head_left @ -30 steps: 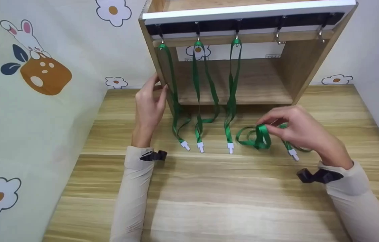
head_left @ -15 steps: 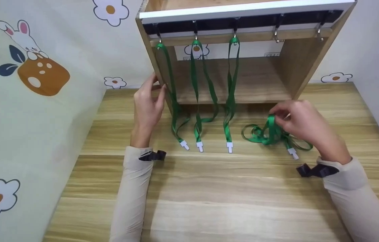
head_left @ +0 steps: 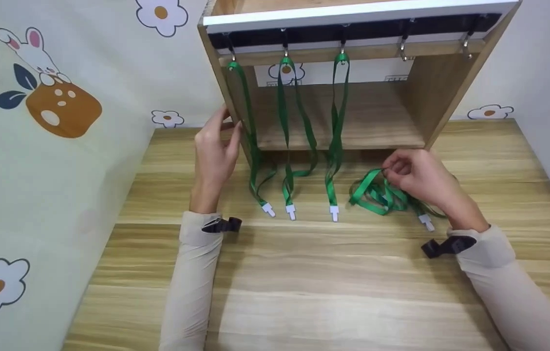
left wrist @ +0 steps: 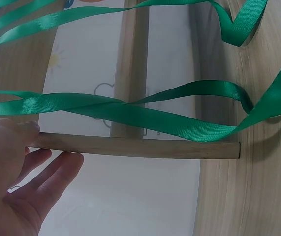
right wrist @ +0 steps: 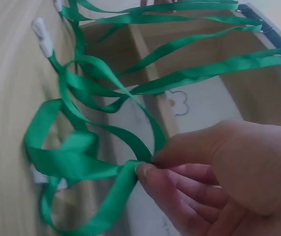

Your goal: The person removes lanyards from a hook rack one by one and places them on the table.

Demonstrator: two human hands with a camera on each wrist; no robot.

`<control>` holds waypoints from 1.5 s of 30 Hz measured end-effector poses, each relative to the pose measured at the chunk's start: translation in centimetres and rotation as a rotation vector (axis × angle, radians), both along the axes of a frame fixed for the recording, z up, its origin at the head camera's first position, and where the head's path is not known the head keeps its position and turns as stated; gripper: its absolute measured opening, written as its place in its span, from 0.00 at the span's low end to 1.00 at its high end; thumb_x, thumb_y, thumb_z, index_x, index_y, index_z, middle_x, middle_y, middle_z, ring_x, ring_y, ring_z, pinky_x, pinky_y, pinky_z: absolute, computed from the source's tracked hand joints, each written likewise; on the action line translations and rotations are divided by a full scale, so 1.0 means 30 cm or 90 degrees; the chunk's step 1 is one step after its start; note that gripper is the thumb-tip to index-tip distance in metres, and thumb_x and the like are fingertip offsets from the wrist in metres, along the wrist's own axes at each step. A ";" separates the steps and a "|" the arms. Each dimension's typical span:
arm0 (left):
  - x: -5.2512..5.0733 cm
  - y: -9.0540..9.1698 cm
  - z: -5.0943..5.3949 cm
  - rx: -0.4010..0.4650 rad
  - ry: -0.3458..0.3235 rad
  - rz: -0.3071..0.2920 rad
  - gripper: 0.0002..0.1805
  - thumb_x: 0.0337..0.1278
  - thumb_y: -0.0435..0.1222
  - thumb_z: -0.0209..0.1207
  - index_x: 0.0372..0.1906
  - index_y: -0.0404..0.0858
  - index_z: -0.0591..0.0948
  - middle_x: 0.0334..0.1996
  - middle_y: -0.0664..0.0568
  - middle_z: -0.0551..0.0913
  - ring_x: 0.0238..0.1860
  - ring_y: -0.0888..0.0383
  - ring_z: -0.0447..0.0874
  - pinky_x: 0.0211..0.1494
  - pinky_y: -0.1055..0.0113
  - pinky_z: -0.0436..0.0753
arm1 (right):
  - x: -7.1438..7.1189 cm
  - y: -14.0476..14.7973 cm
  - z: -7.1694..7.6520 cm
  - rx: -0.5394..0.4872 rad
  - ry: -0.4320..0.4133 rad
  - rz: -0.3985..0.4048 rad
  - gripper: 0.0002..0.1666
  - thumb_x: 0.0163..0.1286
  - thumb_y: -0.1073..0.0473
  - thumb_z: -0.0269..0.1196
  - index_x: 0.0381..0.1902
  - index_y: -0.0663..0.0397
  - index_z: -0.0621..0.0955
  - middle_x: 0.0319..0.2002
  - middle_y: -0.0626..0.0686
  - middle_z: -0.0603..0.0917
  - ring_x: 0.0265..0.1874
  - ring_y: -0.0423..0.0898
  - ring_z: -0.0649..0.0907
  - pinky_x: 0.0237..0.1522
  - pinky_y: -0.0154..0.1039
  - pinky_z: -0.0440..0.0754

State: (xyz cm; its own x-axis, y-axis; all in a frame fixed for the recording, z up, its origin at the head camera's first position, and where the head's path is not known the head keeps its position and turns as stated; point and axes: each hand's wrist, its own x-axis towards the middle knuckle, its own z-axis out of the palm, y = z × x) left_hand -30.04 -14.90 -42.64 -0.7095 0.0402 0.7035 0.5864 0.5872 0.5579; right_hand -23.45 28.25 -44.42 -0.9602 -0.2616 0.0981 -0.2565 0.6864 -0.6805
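Three green lanyards (head_left: 337,131) with white clips hang from the left three hooks of a wooden shelf unit (head_left: 413,92). The left hand (head_left: 214,151) holds the unit's left side panel (left wrist: 145,146), thumb on one side and fingers on the other. Near the unit's lower right front, the right hand (head_left: 423,178) pinches a strap of a loosely looped green lanyard (head_left: 369,190) between thumb and index finger; the right wrist view shows the pinched strap (right wrist: 115,196) close up. Another white clip (head_left: 426,223) lies on the table below the right hand.
Two bare metal hooks (head_left: 404,51) are at the right of the unit's dark strip. The wooden table (head_left: 333,292) spreads in front, with patterned walls behind and at the sides. White clips (head_left: 334,213) of the hanging lanyards reach down in front of the unit.
The right hand has moved the pinched strap about, first rightward and up, then back left; the loops beneath it have changed shape and spread. The left hand has stayed on the panel.
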 end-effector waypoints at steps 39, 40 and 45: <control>0.002 0.005 0.001 -0.001 -0.011 0.004 0.24 0.80 0.37 0.61 0.73 0.35 0.79 0.62 0.41 0.89 0.54 0.50 0.94 0.48 0.65 0.95 | 0.000 0.011 0.000 -0.124 -0.056 -0.034 0.11 0.80 0.59 0.66 0.52 0.62 0.88 0.42 0.64 0.92 0.34 0.48 0.93 0.38 0.31 0.93; 0.002 0.004 0.000 -0.002 -0.012 0.005 0.24 0.80 0.37 0.61 0.73 0.35 0.79 0.62 0.41 0.89 0.54 0.50 0.94 0.48 0.65 0.95 | 0.002 0.007 0.006 -0.126 -0.049 -0.036 0.11 0.80 0.59 0.66 0.51 0.61 0.88 0.42 0.64 0.92 0.34 0.49 0.93 0.38 0.31 0.93; 0.003 -0.003 -0.003 0.002 -0.014 0.012 0.24 0.79 0.36 0.62 0.74 0.36 0.79 0.62 0.42 0.89 0.54 0.48 0.93 0.48 0.61 0.96 | 0.011 -0.039 0.037 -0.150 -0.012 -0.056 0.11 0.78 0.59 0.69 0.51 0.60 0.89 0.43 0.61 0.91 0.33 0.45 0.93 0.37 0.29 0.92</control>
State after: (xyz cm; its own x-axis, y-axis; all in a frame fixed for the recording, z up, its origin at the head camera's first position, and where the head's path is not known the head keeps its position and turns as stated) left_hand -29.96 -15.00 -42.72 -0.7254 0.0242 0.6879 0.5626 0.5965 0.5723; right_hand -23.11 27.08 -43.31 -0.9805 -0.1486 0.1287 -0.1886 0.5272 -0.8285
